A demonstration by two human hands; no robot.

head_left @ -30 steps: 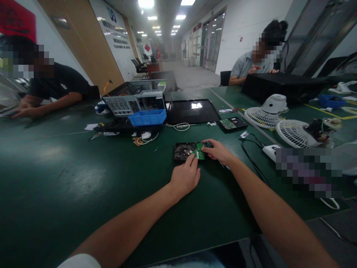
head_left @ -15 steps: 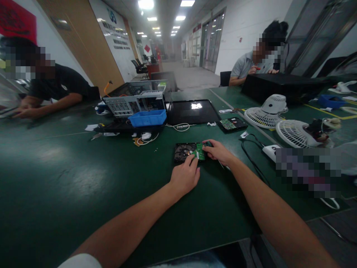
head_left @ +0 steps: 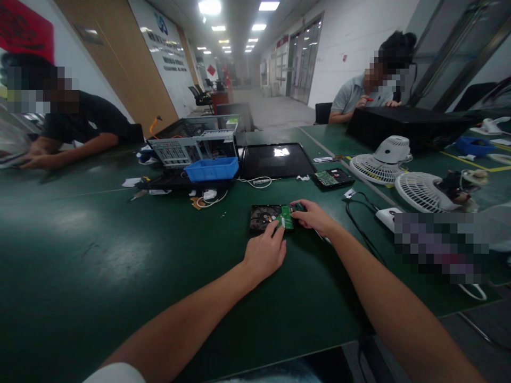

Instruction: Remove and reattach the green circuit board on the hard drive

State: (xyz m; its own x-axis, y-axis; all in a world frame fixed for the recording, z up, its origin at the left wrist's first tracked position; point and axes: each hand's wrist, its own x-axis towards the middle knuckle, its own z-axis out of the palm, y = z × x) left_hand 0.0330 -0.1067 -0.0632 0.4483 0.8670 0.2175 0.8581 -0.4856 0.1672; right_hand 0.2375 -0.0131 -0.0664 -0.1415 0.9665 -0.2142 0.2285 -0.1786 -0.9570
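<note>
A black hard drive (head_left: 261,217) with a green circuit board (head_left: 287,215) at its right end lies on the green table (head_left: 120,250). My left hand (head_left: 265,252) rests its fingertips on the near edge of the drive and board, fingers slightly apart. At the board's right end is my right hand (head_left: 313,217), its thumb and fingers pinched at a small dark thing I cannot make out. A thin shaft shows below that hand. A second drive with a green board (head_left: 331,178) lies farther back on the right.
Behind the drive are a blue tray (head_left: 211,169), an open metal case (head_left: 171,152) and a black panel (head_left: 275,161). White fan parts (head_left: 375,167), cables and a power strip (head_left: 387,215) lie right. Two people sit across the table.
</note>
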